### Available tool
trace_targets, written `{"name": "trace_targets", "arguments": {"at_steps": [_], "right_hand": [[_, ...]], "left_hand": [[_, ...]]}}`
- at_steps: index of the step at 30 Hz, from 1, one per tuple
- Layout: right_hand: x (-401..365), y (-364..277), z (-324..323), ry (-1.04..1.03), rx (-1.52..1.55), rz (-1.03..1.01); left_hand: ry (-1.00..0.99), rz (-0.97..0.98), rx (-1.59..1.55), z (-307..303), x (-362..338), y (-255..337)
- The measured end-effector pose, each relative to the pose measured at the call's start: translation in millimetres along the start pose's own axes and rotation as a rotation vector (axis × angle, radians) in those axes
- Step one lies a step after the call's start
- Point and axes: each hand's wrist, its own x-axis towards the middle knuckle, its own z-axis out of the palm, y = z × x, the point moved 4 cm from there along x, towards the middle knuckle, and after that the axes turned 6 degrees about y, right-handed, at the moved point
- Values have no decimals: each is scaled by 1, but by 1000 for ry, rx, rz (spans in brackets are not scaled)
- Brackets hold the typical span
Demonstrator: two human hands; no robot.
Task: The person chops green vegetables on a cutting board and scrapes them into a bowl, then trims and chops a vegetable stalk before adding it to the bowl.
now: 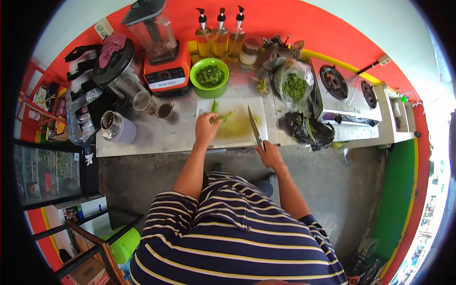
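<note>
My right hand (270, 154) is closed around the handle of a kitchen knife (254, 124), its blade pointing away from me over the right part of a white cutting board (244, 103). Over the board's left side, my left hand (207, 127) pinches green leaves (223, 116); their exact kind is too small to tell. Another green piece (214, 105) lies just beyond my fingers. Wet greenish stains mark the board. Behind it stands a lime green bowl (211, 91) with chopped greens (209, 76) inside.
A red blender (166, 76), pump bottles (220, 42) and cups (164, 110) stand at the back and left. To the right are a plastic bag of greens (295, 88), a black bag (311, 133) and a gas stove (349, 90). The counter's front edge (185, 148) runs before me.
</note>
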Motion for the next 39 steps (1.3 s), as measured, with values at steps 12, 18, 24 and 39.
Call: {"name": "trace_targets", "arguments": {"at_steps": [12,18,24,39], "right_hand": [[-17,-1,-49,-70,69,116],[-20,5,-58,-113,59,142],[-12,16,-37,-149,129,129],[18,-5,-29,-70,193,12]], "left_hand": [[-88,37,95,17,12,3],[33,138,-175,2,19,28],[-12,-102,-535,-10,23,24],[-151,-172,-287,15,1,15]]}}
